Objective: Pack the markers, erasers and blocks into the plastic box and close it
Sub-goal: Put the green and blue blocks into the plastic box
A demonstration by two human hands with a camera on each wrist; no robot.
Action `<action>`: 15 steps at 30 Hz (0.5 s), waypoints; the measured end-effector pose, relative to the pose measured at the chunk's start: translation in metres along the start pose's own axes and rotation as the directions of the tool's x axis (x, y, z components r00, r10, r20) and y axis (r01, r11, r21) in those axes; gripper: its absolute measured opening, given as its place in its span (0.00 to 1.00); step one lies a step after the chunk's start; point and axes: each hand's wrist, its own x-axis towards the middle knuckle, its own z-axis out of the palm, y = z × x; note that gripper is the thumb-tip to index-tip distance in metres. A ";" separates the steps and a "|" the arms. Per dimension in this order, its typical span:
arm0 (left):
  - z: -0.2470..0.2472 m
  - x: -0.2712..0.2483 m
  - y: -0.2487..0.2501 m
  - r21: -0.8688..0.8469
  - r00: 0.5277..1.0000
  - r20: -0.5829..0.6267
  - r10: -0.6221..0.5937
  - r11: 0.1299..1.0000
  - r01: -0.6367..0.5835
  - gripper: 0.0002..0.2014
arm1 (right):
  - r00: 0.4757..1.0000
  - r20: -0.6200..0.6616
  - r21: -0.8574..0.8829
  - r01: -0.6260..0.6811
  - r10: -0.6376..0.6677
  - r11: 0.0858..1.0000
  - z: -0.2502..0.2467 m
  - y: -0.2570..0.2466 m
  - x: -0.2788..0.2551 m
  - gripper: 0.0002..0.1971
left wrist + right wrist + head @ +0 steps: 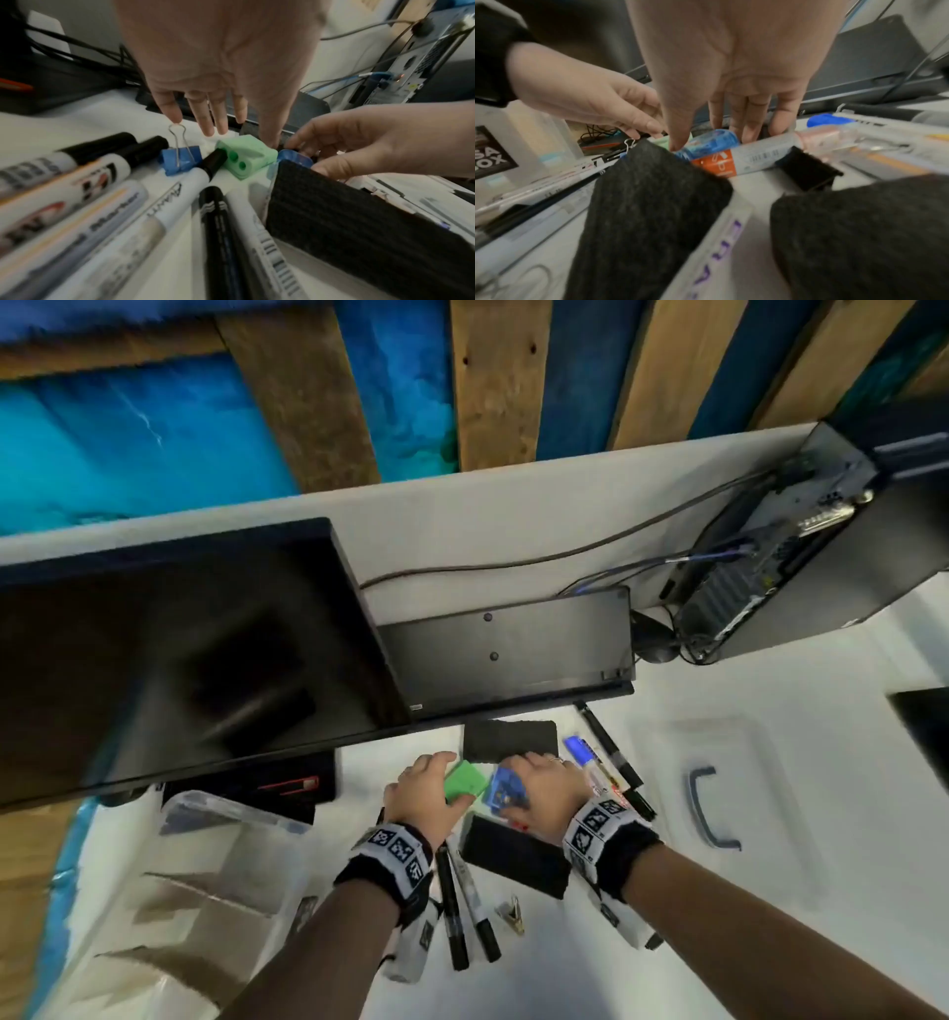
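A green block and a blue block lie side by side on the white desk. My left hand hovers over the green block with straight spread fingers, the thumb at its far side. My right hand pinches the blue block between thumb and fingers. Two black erasers lie beyond and before the blocks. Markers lie under my left wrist, and more markers lie to the right. The clear plastic box stands open at left, and its lid lies at right.
A dark monitor overhangs the desk at left, with a black keyboard propped behind the blocks. A computer tower with cables stands at the back right. A blue binder clip sits beside the green block, and a black one lies near the right markers.
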 end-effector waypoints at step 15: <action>-0.038 -0.065 0.005 -0.325 0.977 -0.189 0.099 0.932 -0.158 0.16 | 0.992 -0.069 0.259 0.119 -0.104 0.959 -0.025 -0.016 -0.017 0.22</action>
